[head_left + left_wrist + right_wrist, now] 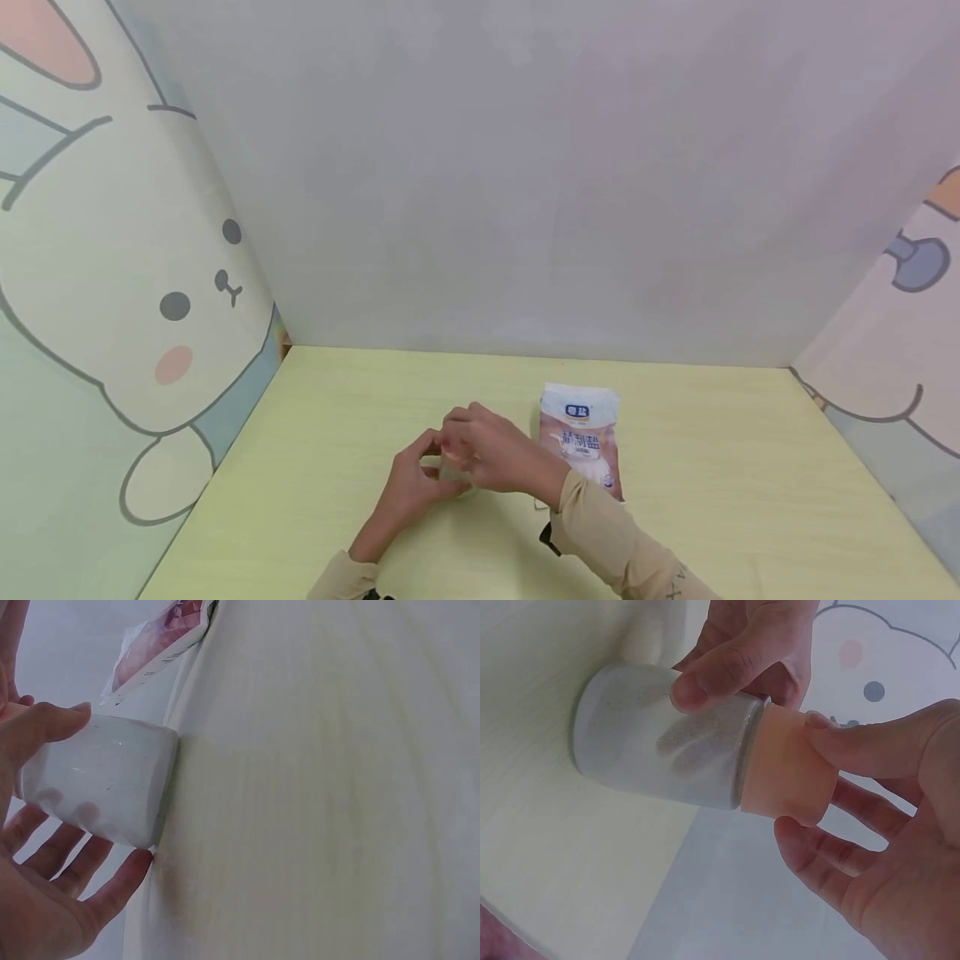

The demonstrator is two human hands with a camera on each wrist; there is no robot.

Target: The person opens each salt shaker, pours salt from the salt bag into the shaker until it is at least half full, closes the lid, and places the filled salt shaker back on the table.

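Note:
A translucent jar [641, 742] stands upright on the table, its base against the surface. Its peach-orange lid [784, 769] sits on the mouth of the jar. My left hand [408, 483] grips the jar's body, thumb on one side and fingers round the other; some of the fingers show through the wall. From above, my right hand [501, 454] pinches the lid between thumb and fingertips. In the left wrist view the jar [101, 776] shows whitish with small specks. Most of the jar is hidden by the hands in the head view.
A white and reddish-brown bag of salt [581, 429] lies just right of the right hand, its lower part behind the sleeve [611, 533]. The pale yellow table [720, 467] ends at a grey back wall [510, 183]. Cartoon-printed side panels [97, 275] flank it.

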